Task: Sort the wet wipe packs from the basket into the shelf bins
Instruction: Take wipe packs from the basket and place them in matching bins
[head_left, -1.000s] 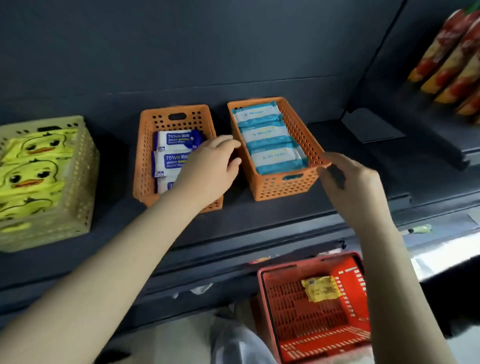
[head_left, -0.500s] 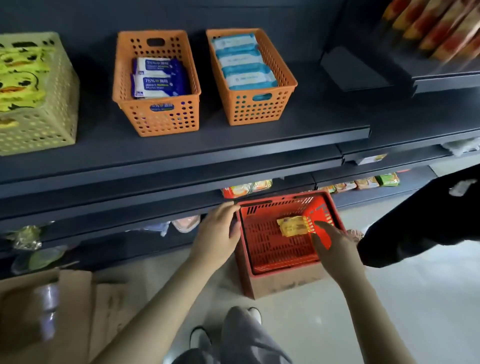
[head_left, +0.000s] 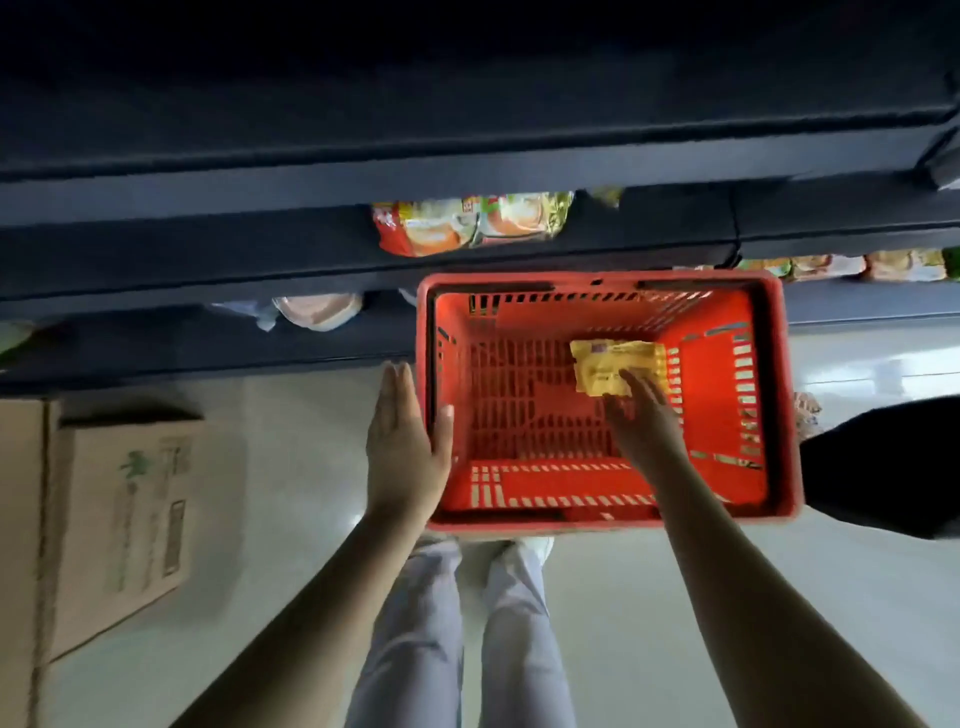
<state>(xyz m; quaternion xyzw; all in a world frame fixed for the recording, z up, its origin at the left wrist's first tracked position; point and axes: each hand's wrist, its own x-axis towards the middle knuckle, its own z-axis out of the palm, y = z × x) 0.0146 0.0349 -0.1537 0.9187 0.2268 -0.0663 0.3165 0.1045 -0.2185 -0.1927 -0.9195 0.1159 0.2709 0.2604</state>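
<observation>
Wipes in a flat yellow plastic pack lie on the floor of the red slotted plastic basket, toward its far right corner, long axis running left to right along the dark shelf edge. The right hand reaches down into the basket, fingers stretched, tips on the pack's near edge, not closed round it. The left hand lies flat against the basket's left rim, fingers straight, thumb hooked over it.
</observation>
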